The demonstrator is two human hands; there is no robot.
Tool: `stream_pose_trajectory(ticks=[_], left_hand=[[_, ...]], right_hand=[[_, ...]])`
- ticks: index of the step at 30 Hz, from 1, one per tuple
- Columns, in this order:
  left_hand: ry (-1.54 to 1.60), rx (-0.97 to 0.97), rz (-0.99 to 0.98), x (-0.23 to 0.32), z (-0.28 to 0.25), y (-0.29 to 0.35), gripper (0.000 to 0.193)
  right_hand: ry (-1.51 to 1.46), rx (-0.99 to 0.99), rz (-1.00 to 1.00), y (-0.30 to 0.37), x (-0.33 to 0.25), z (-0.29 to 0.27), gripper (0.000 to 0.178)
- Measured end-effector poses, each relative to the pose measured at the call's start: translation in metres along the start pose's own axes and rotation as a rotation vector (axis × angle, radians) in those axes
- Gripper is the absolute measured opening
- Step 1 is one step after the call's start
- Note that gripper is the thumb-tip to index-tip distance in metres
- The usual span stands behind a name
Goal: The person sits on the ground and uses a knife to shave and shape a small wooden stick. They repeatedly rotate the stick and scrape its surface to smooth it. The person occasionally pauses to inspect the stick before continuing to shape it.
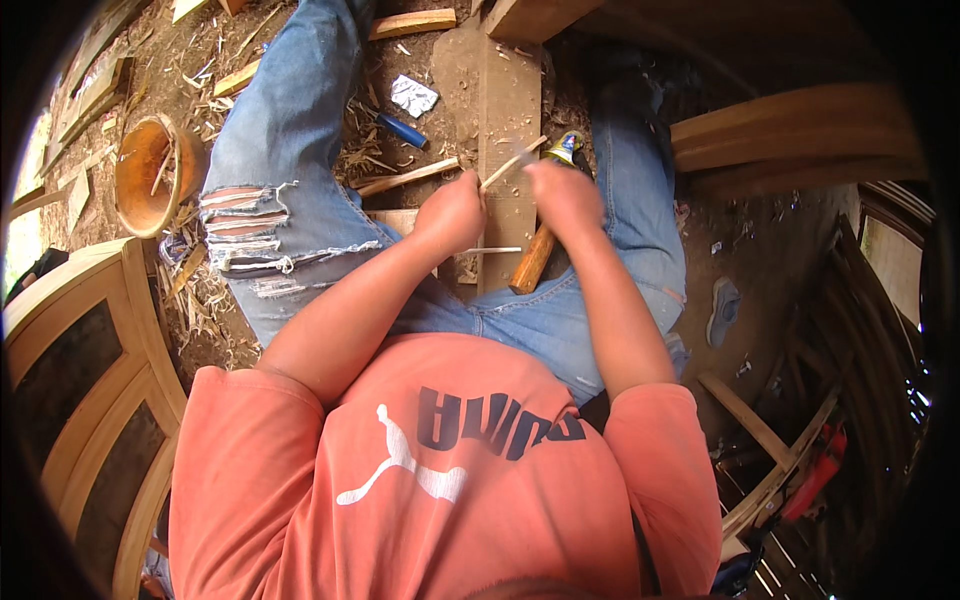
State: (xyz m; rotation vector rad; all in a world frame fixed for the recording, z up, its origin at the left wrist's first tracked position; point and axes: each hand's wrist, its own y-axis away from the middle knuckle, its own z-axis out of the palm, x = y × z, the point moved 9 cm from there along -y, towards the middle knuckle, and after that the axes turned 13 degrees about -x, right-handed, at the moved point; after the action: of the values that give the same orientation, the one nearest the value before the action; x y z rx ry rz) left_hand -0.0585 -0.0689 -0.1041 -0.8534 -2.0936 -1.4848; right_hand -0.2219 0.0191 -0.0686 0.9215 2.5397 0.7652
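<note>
My left hand (450,214) is closed around a thin wooden stick (516,165), which slants up to the right over a plank (510,95) between my legs. My right hand (566,200), slightly blurred, is curled beside the stick's far end. From it points a blurred grey, blade-like piece (524,152); its handle is hidden in the fist. Below the right hand a thick wooden handle (535,260) leans against my thigh. A yellow and dark labelled object (566,147) shows just beyond that hand; whether it joins the handle I cannot tell.
A blue tool handle (403,130), a crumpled white packet (414,96) and a wooden strip (410,177) lie near my left leg. Further left are an orange-brown bowl (150,175) and a wooden frame (95,340). A wooden beam (800,130) is at right; shavings litter the ground.
</note>
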Motion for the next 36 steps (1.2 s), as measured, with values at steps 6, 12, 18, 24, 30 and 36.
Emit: stream_pose_trajectory(ticks=[6, 12, 18, 24, 30, 36], left_hand=[[-0.025, -0.033, -0.003, 0.0, -0.004, 0.012, 0.023], [-0.032, -0.033, 0.009, 0.002, 0.0, 0.002, 0.026], [0.042, -0.023, 0.032, -0.006, 0.006, -0.009, 0.032], [0.054, 0.02, 0.03, -0.003, 0.002, -0.006, 0.031], [0.055, 0.013, 0.031, -0.005, 0.005, -0.003, 0.029], [0.028, 0.053, 0.056, 0.0, -0.003, -0.003, 0.027]], right_hand=[[-0.062, 0.169, 0.17, 0.01, 0.037, -0.021, 0.037], [-0.084, 0.218, 0.126, 0.022, 0.046, -0.03, 0.037], [-0.048, 0.017, -0.012, 0.038, -0.017, 0.005, 0.04], [-0.041, 0.037, 0.076, 0.015, -0.001, 0.005, 0.042], [-0.073, -0.021, 0.224, -0.005, 0.046, -0.008, 0.041], [0.027, 0.036, -0.001, 0.007, 0.004, 0.003, 0.039]])
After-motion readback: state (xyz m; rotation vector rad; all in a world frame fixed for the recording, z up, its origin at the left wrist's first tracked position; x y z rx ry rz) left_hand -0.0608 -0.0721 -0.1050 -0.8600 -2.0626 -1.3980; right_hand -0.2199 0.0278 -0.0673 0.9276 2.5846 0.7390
